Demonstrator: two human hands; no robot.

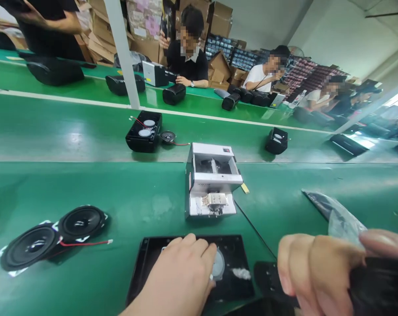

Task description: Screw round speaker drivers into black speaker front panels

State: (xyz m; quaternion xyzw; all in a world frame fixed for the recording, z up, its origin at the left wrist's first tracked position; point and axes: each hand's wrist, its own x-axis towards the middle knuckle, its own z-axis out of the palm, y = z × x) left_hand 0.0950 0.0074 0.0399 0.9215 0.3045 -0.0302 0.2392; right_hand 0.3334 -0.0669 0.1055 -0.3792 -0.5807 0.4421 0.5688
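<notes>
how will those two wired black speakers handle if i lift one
The thin red wire looks floppy, so the second of the two round speaker drivers would probably swing or drag. Their dark cones look delicate, so holding the rims seems safer.

Bright overhead light, glare along the green conveyor belt (77,140), warped edges.

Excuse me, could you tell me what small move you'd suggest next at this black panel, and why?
I'd probably lift the left hand slightly and check the round silver disc in the black panel, because the hand partly covers the disc. The right hand is occupied with a dark object, so it seems less free for this.
</notes>
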